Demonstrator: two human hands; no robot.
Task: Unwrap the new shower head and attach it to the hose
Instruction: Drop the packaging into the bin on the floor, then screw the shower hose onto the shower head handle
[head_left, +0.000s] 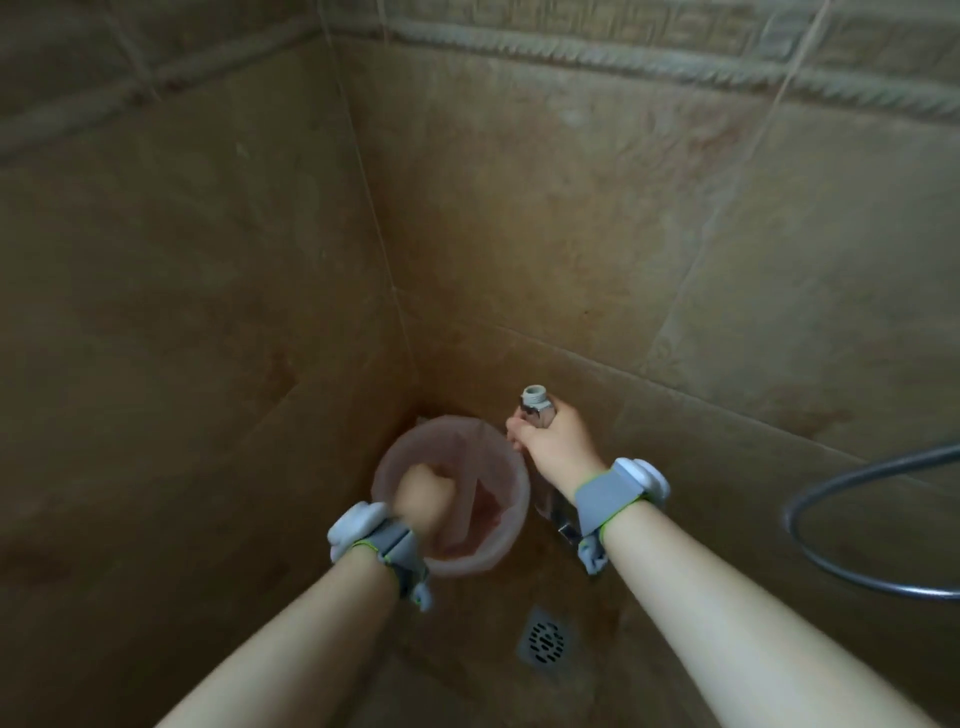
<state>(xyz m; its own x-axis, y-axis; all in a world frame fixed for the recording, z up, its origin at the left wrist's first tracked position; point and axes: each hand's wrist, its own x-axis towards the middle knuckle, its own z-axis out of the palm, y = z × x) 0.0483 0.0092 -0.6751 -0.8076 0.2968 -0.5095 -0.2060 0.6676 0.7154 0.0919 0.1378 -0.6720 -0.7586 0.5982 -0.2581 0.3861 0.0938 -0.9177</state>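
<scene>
My right hand (558, 441) is closed around the handle of the shower head (535, 402). Its white threaded end points up and a short chrome section shows below it; the spray face is hidden behind my hand. My left hand (423, 499) is blurred and reaches down into a translucent pink bin (522, 499) that stands in the tiled corner. Its fingers are hidden, so I cannot tell whether it holds anything. Crumpled pinkish plastic lies inside the bin. The grey shower hose (791, 519) loops in from the right edge, apart from both hands.
Brown tiled walls meet in a corner just behind the bin. A chrome fitting (563, 525) sticks out below my right wrist. A square metal floor drain (545, 642) lies between my forearms. Both wrists wear grey bands with white sensors.
</scene>
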